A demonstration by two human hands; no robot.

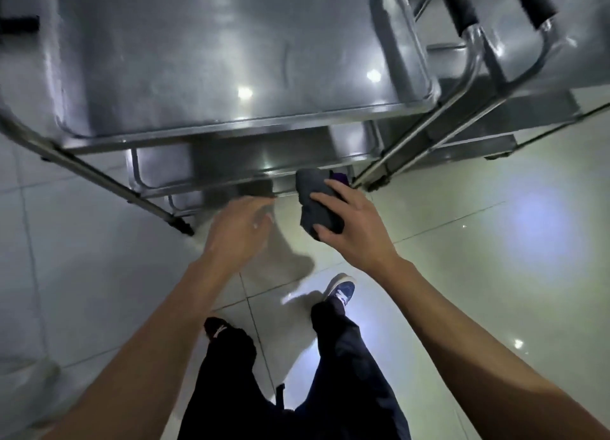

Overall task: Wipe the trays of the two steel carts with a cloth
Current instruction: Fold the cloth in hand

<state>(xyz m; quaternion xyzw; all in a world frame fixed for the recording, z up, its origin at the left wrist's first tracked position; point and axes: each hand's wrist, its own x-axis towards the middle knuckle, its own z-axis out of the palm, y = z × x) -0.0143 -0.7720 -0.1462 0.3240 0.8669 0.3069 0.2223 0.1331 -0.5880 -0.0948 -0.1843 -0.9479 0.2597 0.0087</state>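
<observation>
A steel cart fills the upper left, its top tray (211, 53) shiny and bare, with a lower tray (231, 162) showing beneath the front rim. A second steel cart (495, 86) with black-gripped handles stands to its right. My right hand (353, 225) grips a folded dark grey cloth (315, 202) in the air, just in front of the first cart's lower tray. My left hand (239, 228) hovers beside it, blurred, fingers relaxed and holding nothing.
Glossy pale floor tiles (495, 241) spread to the right and left of the carts. My legs in dark trousers and my shoes (340, 291) stand just below the hands. The first cart's slanted leg (109, 182) runs down at the left.
</observation>
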